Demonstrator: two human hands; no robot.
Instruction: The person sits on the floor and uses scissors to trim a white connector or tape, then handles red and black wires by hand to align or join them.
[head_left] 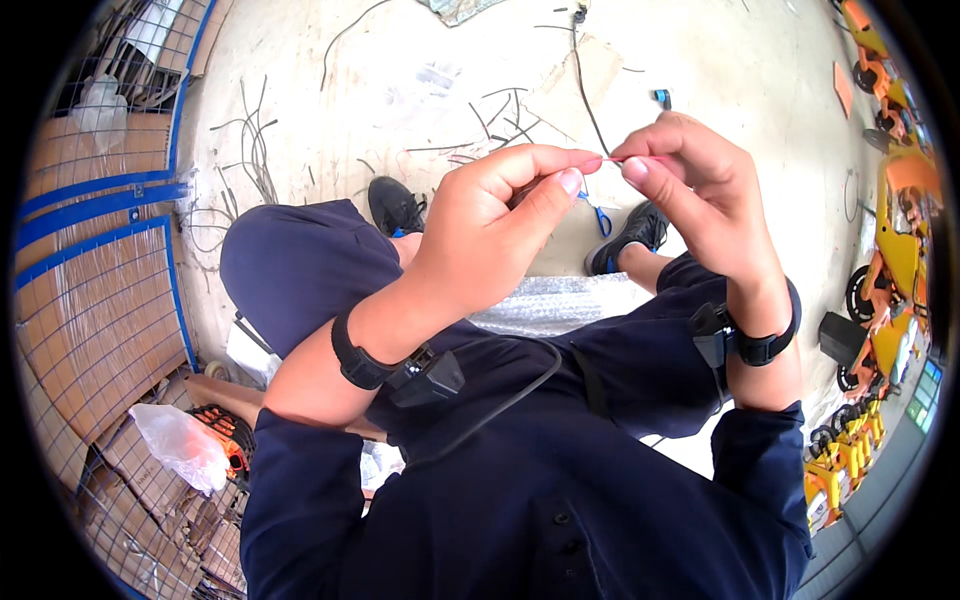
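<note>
A thin red wire [614,159] stretches between my two raised hands, above the floor. My left hand [505,215] is closed, pinching one end between thumb and forefinger. From the other side, my right hand [705,195] pinches the wire with its thumb and fingers. Little of the wire shows; the rest is hidden in the fingers. Below the hands, a blue-handled tool [602,221] lies on the floor, its other end partly covered by my left hand. A black cable [583,75] runs along the floor toward my right hand.
Black wire offcuts [505,120] litter the floor beyond my hands. Longer loose wires [258,150] lie left, near a blue-framed mesh cage [172,290] holding cardboard. A small blue-black part [662,98] lies ahead. Yellow and orange wheeled machines [900,235] line the right. Bubble wrap [560,303] lies between my legs.
</note>
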